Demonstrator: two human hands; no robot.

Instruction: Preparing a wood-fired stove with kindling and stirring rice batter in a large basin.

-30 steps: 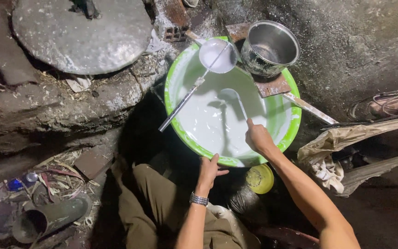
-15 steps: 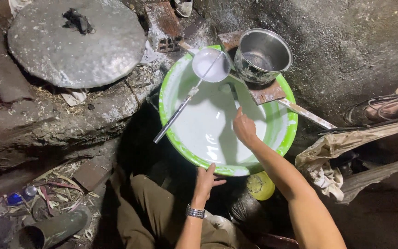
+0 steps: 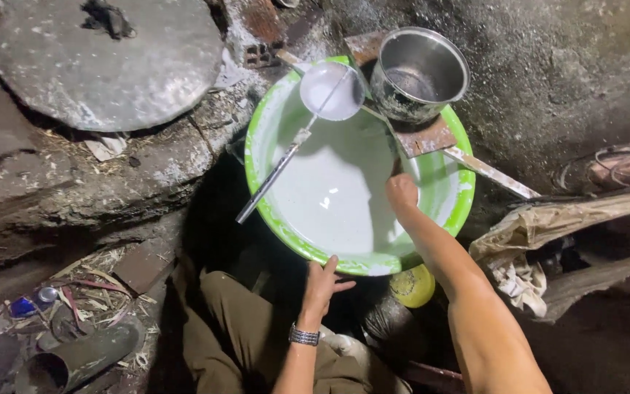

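The head view looks straight down on one wide basin (image 3: 452,219) with a green rim, filled with white liquid and set low among rough stone. Two hands work at it. The left hand (image 3: 322,283) lies on the near rim, fingers spread flat and clamped on nothing; a single metal watch (image 3: 303,335) sits at its wrist. The right hand (image 3: 402,193) reaches into the basin on its right side, the fingers down in the white liquid, so I cannot tell whether its grip is apart or together.

One long-handled ladle (image 3: 308,131) lies across the far left rim, its round bowl holding white liquid and its handle jutting out over the left edge. One steel pot (image 3: 418,73) stands on a rusty flat metal piece (image 3: 424,137) that bridges the far right rim.

One large round stone lid (image 3: 107,62) rests on the ledge at upper left. One yellow round object (image 3: 412,286) shows just below the basin, between the two arms. The person's olive trousers (image 3: 235,328) fill the bottom centre.
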